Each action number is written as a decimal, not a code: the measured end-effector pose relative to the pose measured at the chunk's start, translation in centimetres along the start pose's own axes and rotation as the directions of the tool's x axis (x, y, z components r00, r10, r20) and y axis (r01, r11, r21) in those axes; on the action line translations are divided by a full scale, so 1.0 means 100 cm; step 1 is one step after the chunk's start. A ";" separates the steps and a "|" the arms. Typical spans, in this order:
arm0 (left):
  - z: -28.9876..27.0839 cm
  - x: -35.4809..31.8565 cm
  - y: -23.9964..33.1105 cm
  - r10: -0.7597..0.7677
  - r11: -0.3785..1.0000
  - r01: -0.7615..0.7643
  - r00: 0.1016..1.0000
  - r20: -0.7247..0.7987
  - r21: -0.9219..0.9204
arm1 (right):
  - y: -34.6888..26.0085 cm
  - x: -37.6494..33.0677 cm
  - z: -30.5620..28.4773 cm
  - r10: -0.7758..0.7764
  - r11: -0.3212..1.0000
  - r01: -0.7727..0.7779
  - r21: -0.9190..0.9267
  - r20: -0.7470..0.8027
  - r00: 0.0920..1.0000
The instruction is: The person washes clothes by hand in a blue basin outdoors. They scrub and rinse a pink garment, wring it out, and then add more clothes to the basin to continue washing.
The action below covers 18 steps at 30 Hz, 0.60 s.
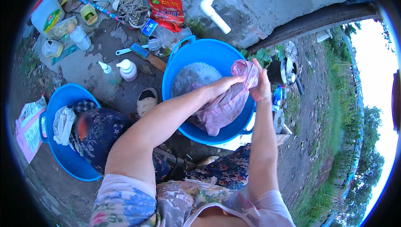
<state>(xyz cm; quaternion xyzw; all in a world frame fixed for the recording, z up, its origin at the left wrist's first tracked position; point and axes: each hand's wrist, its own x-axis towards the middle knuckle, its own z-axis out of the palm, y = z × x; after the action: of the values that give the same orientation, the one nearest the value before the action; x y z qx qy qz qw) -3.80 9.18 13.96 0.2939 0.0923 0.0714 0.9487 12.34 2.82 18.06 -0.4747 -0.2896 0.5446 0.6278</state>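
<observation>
Bare ground (305,143) is lying open toward the grass on the right; bottles crowd the far left. Both forearms are reaching over the blue tub (196,53): left hand (219,88) and right hand (261,88) are clenching fingers around the pink cloth (227,106), which is hanging over the tub's near rim.

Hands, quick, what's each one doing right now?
Left hand: closed on the pink cloth over the blue tub.
Right hand: gripping the same cloth's top.

Outdoor washing spot beside a house: bare ground, a concrete slab (259,1) with a white water tap (213,3), two blue tubs (209,51), a scrub brush (146,55), detergent bottles (127,69), grass (334,114) alongside.
</observation>
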 end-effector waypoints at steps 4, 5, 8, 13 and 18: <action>0.014 -0.019 0.007 -0.048 0.977 0.053 0.998 0.033 -0.206 | 0.019 0.008 0.042 -0.275 0.901 0.171 0.399 0.221 0.936; 0.012 -0.018 0.007 -0.066 0.986 0.068 0.998 0.015 -0.155 | 0.012 0.008 0.048 -0.249 0.904 0.167 0.393 0.167 0.954; 0.008 -0.019 0.003 0.031 0.999 -0.031 1.000 0.007 0.026 | 0.015 0.022 0.022 -0.101 0.976 0.102 0.193 -0.012 0.995; 0.013 -0.007 0.007 0.141 0.920 -0.134 0.990 0.007 0.368 | -0.004 0.026 0.038 0.031 0.954 -0.110 -0.279 -0.275 0.961; 0.007 0.005 -0.022 0.332 0.809 -0.178 0.925 -0.185 0.561 | 0.010 0.029 0.040 0.014 0.692 -0.244 -0.680 -0.325 0.946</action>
<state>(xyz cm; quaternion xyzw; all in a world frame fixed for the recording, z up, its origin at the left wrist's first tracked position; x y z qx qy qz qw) -3.04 7.08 13.16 0.5429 0.1982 0.2108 0.7884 9.09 6.66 18.25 -0.7747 -0.3460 0.3565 0.3911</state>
